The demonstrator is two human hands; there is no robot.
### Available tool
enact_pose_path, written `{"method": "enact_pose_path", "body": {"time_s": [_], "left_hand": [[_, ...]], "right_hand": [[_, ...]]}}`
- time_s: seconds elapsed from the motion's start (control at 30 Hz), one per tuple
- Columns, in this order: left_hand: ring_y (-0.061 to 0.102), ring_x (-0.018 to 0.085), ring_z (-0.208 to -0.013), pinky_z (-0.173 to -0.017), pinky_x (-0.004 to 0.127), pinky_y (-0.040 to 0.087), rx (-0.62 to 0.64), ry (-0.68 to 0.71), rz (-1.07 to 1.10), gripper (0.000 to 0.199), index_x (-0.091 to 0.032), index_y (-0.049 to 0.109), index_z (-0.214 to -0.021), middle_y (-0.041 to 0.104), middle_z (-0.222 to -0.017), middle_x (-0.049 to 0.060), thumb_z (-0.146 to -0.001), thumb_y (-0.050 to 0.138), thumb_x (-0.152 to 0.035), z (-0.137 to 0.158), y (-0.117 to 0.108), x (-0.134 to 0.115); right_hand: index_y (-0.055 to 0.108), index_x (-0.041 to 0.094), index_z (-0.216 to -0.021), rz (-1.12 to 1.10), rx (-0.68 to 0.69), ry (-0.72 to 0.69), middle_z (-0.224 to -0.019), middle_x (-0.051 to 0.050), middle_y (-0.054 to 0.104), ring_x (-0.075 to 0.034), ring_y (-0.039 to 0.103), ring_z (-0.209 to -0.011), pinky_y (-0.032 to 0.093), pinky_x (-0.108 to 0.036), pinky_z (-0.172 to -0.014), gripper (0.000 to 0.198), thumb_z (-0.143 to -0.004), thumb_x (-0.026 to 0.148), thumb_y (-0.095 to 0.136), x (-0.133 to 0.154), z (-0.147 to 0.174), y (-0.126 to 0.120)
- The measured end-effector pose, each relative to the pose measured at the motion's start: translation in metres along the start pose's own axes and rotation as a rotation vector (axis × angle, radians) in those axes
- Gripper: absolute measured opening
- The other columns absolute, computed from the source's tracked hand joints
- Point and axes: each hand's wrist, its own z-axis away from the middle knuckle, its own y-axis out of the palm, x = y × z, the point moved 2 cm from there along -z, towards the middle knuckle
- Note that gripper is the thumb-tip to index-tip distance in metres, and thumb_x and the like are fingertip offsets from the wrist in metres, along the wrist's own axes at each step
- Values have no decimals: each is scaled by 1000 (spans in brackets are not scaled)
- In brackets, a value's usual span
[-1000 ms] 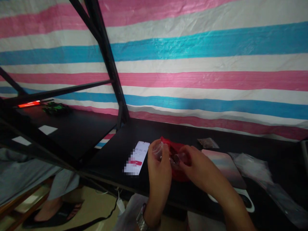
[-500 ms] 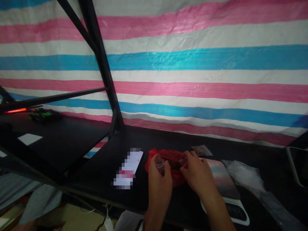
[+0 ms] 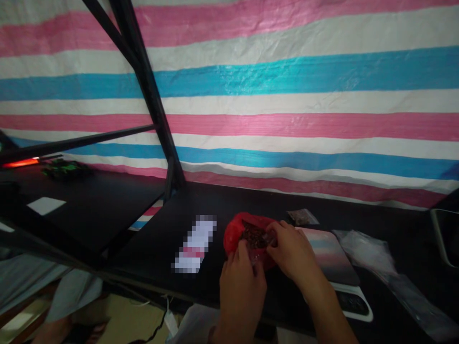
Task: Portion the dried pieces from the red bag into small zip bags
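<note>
A red plastic bag lies with its mouth spread, holding small dark brown pieces. At the bag's near edge, my left hand is closed around a small clear plastic container, mostly covered by the fingers and the bag. My right hand reaches in over the right side of the bag. Its fingers pinch another small clear plastic piece against the brown contents; I cannot make out its full shape.
Right of the bag is a kitchen scale with a shiny plate. Clear plastic bags lie beyond it. Behind sits a small clear packet of brown material. A phone with a blurred screen lies left. A dark frame post rises behind.
My left hand has turned and lowered from the bag's left side to its near edge, taking the clear container along. My right hand stays at the bag's right side. More brown contents show.
</note>
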Motion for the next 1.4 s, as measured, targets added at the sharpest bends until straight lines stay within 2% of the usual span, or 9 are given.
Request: {"method": "enact_pose_path", "body": {"time_s": [0.17,0.33,0.5,0.67,0.8,0.97,1.1,1.23,1.4], "left_hand": [[71,36,-114,-94,44,53,-12,-4,99,34,-17,65,-119,75,-113,18,-88,56,-4,6,4,8],[71,25,-88,-82,36,52,-38,-23,501,28,-23,63,-101,72,-95,6,-82,55,-4,1,5,17],[65,20,-74,-71,31,50,-157,-43,750,20,-22,61,-92,65,-82,0,-77,55,-11,-8,4,25],[69,24,-89,-85,38,54,-269,-35,703,34,-22,61,-110,69,-98,5,-77,59,-14,-8,-2,29],[67,26,-106,-96,42,53,-419,99,651,43,-22,57,-121,68,-114,9,-80,61,-12,-5,-11,21],[68,21,-89,-81,34,54,-201,183,741,42,-22,55,-120,67,-102,5,-81,60,-6,-5,-2,-4],[69,22,-96,-87,36,54,-103,217,777,33,-21,57,-116,68,-106,7,-86,62,-8,-10,11,-16],[69,25,-105,-94,41,53,-75,207,790,23,-20,59,-114,69,-114,10,-92,61,-14,-17,20,-14],[68,26,-109,-96,41,52,-55,190,807,33,-20,59,-119,69,-119,12,-88,64,-11,-22,24,-16]], "right_hand": [[72,20,-117,20,-73,28,-120,-11,74,-32,67,-118,42,-41,-94,33,-86,10,66,-2,-9,9],[74,20,-110,-77,-55,-36,-119,-10,78,-30,69,-116,40,-40,-94,25,-87,12,66,9,-14,20],[79,25,-104,-257,49,-108,-100,-2,83,-25,74,-101,41,-39,-93,26,-82,15,69,17,-14,20],[79,25,-103,-498,149,-71,-94,-2,82,-22,75,-88,49,-34,-82,25,-81,19,70,6,-15,25],[76,21,-104,-764,172,-42,-96,-5,82,-22,76,-87,53,-33,-77,23,-84,29,67,-9,-16,25],[73,21,-108,-930,128,-66,-102,-7,81,-24,75,-92,55,-35,-82,36,-84,46,67,-21,-7,-2],[73,23,-108,-868,22,-93,-101,-5,80,-23,73,-93,54,-34,-84,36,-83,47,66,-22,5,-28],[74,26,-105,-706,-104,-122,-102,-4,79,-24,71,-94,52,-38,-87,27,-82,37,66,-14,15,-37],[77,29,-102,-377,-250,-213,-108,-5,80,-29,68,-106,41,-45,-96,29,-79,15,65,-4,21,-33]]}}
